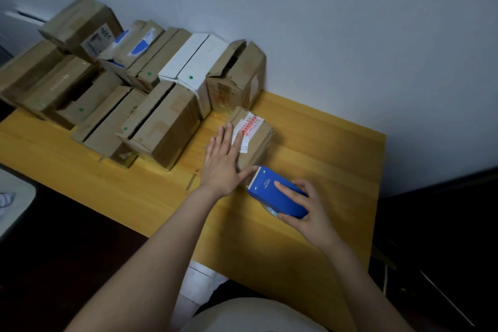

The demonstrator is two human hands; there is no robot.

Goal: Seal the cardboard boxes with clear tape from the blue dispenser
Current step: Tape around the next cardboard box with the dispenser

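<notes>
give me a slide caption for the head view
Left hand flat on small box, right hand holding blue dispenser.

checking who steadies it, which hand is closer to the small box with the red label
Left. The left hand lies flat on the small box; the right hand holds the blue dispenser just in front of it.

The blue dispenser (275, 191) reads "deli"; box labels are illegible.
</notes>
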